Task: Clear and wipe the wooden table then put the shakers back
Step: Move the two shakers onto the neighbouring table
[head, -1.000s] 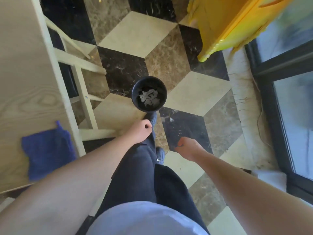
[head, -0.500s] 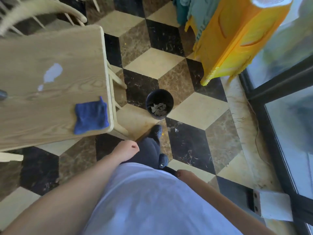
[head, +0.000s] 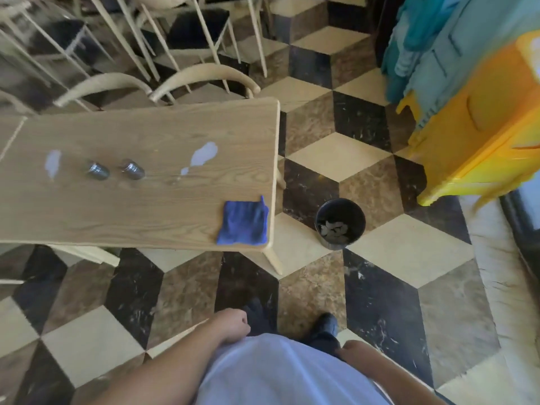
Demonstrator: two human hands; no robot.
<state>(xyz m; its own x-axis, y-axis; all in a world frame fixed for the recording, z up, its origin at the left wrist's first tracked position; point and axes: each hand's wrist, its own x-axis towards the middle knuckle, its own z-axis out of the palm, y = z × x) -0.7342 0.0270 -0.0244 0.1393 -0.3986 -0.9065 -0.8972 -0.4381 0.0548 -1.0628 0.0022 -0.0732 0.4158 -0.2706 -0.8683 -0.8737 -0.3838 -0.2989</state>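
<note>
right hand [head: 352, 349] fingers hidden behind shirt [head: 280, 372], wooden table [head: 146, 206] cut off left, shakers [head: 98, 171] blurred

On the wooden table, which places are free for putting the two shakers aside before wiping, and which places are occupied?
Free: the near strip of the wooden table, between the two shakers and the near edge, left of the blue cloth; also the far strip behind the shakers. Occupied: the cloth's near right corner, the large white spill toward the right end, and a smaller spill left of the shakers.

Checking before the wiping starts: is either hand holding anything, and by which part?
Nothing is held. The left hand and right hand hang loosely by the body; the blue cloth lies untouched on the table.
</note>
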